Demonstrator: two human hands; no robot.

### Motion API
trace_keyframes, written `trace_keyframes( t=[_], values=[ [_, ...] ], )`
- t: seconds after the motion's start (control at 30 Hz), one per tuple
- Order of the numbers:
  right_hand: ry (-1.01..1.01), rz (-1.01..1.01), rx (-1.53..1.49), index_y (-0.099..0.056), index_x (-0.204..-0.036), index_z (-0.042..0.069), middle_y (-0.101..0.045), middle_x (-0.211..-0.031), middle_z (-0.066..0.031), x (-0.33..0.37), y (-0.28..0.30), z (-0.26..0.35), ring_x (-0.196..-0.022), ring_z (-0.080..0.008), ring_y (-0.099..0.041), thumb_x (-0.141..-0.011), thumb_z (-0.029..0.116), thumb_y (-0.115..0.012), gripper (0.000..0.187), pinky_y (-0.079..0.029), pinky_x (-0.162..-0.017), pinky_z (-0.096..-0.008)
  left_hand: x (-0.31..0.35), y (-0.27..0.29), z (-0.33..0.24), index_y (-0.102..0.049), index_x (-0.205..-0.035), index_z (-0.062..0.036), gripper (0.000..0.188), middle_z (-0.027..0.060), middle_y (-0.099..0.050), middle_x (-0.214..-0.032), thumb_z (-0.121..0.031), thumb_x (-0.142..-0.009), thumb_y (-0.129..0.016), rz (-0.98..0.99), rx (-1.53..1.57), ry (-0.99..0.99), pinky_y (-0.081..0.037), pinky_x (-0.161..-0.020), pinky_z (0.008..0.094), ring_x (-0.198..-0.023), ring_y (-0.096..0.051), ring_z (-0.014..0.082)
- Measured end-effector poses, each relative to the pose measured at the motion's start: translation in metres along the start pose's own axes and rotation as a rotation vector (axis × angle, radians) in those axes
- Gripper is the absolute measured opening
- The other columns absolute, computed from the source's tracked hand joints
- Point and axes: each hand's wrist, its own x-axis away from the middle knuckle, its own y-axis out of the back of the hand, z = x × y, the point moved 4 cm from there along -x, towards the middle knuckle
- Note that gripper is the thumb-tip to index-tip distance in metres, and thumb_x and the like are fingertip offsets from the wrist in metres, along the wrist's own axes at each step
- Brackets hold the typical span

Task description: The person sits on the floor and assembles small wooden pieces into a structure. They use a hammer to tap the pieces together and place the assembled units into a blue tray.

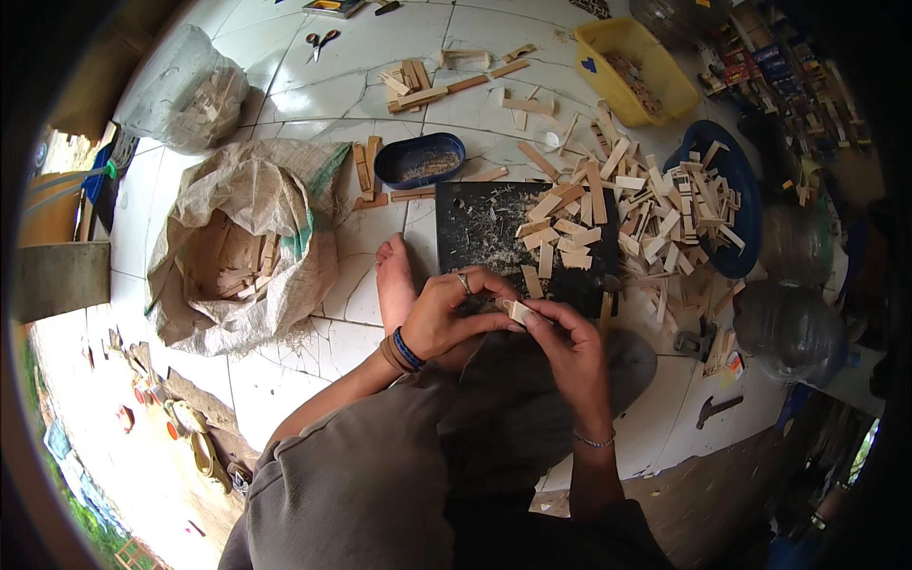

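Note:
My left hand (448,315), with a ring and blue wristbands, has its fingers curled and its thumb against one end of a small pale wooden piece (519,313). The other end is pinched between the thumb and fingers of my right hand (572,353), which wears a thin bracelet. Both hands meet above my lap, close to the near edge of a black board (475,228). Shavings and several loose wooden pieces (560,223) lie on that board. The fingers cover part of the held piece.
A big heap of wooden pieces (655,223) spills beside a blue basin (746,180). A woven sack (176,275) with wood stands left. Farther off are a blue oval tray (404,180), yellow tub (589,43), scissors (321,44) and plastic bag (152,100). A hammer (719,409) lies right.

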Motion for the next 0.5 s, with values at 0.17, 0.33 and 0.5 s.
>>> trace_keyframes(
  t=[0.17,0.33,0.5],
  values=[
    [-0.059,-0.004,0.005,-0.075,-0.118,0.0,-0.074,-0.103,-0.0017,0.0001,0.0009,0.0007,-0.087,-0.0029,-0.062,-0.101,0.013,-0.072,0.022,-0.048,-0.074,-0.0203,-0.0028,-0.0002,-0.0032,-0.072,-0.109,-0.0019,0.029,0.0108,-0.075,-0.106,-0.015,-0.086,-0.085,-0.023,0.001,-0.067,-0.056,-0.088,0.0351,-0.1,-0.073,0.0259],
    [-0.061,-0.005,0.001,-0.075,-0.117,0.0,-0.074,-0.101,-0.0013,-0.0017,0.0018,0.0004,-0.09,-0.0037,-0.062,-0.101,0.014,-0.072,0.021,-0.049,-0.078,-0.0208,-0.0049,-0.0001,-0.0056,-0.071,-0.108,-0.001,0.03,0.0104,-0.076,-0.107,-0.009,-0.084,-0.086,-0.015,-0.023,-0.09,-0.057,-0.088,0.0351,-0.102,-0.073,0.0255],
    [-0.064,-0.003,0.004,-0.075,-0.117,-0.001,-0.074,-0.102,-0.0022,-0.0029,0.0027,-0.0014,-0.095,-0.0061,-0.064,-0.102,0.015,-0.071,0.022,-0.05,-0.085,-0.0226,-0.0049,-0.0005,-0.0057,-0.071,-0.107,-0.0012,0.03,0.01,-0.076,-0.106,-0.01,-0.083,-0.087,-0.023,-0.008,-0.065,-0.057,-0.087,0.0349,-0.101,-0.074,0.0252]
  ],
)
